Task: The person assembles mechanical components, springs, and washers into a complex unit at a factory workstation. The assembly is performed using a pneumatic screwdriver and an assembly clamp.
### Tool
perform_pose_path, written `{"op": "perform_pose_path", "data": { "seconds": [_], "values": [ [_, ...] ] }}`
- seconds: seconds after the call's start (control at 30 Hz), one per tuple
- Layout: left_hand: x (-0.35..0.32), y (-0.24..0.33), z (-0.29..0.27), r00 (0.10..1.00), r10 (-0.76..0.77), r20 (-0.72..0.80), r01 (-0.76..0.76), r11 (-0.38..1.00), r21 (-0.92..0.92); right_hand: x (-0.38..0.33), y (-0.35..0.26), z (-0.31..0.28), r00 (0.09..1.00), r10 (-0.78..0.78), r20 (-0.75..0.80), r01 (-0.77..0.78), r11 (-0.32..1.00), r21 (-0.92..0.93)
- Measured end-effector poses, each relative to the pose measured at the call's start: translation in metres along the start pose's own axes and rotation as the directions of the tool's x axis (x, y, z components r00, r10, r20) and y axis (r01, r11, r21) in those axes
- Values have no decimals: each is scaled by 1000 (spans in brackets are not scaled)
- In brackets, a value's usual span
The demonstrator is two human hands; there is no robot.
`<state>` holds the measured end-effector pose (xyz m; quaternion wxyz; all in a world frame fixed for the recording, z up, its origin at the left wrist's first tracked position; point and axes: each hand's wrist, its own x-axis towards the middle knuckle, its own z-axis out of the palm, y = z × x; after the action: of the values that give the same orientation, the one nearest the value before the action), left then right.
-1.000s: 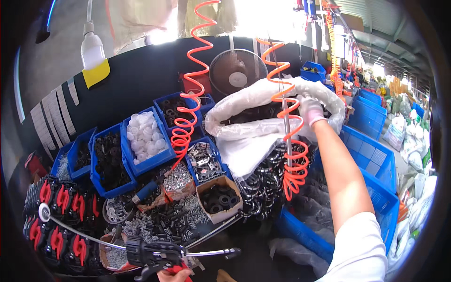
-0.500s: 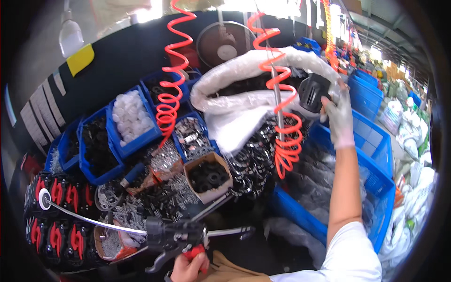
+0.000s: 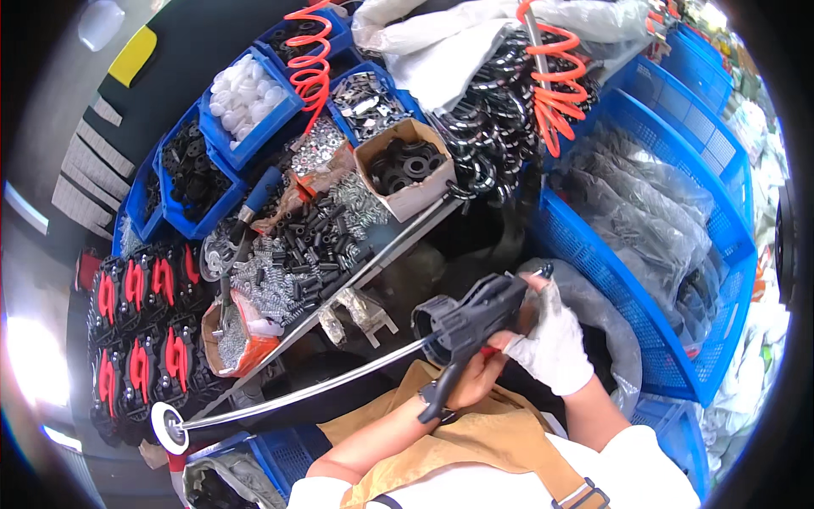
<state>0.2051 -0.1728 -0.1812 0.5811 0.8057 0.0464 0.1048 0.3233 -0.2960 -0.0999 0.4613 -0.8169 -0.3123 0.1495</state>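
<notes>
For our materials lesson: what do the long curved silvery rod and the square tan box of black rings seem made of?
Silvery rod: probably metal, perhaps plated, with a polished finish; bright highlights run along it. Tan box: likely cardboard, matt; thin, plain walls show no gloss.

Tilted black device [image 3: 476, 322] with metal rod [image 3: 280, 407]

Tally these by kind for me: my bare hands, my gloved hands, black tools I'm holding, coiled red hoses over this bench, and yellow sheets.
Bare left hand: 1
Gloved right hand: 1
Held black tool: 1
Coiled red hoses: 2
Yellow sheet: 1
Total: 6
</notes>
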Motion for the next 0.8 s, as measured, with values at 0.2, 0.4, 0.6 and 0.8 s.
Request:
{"op": "perform_pose_path", "data": {
  "seconds": [0.2,0.4,0.6,0.8],
  "values": [
    [2,33,-22,994,-19,-105,-3,979,-205,-5,17,12,691,-690,-214,672,723,-162],
    [-52,33,-7,764,-592,-256,13,411,-912,-52,31,86,657,-725,-209,696,689,-201],
    [-66,21,-55,860,-400,-317,-1,619,-786,-49,160,14,993,35,-115,-81,899,-431],
    [-87,11,-42,797,-343,-497,-55,779,-625,-104,304,-1,836,549,-11,-382,568,-730]
  ]
}}
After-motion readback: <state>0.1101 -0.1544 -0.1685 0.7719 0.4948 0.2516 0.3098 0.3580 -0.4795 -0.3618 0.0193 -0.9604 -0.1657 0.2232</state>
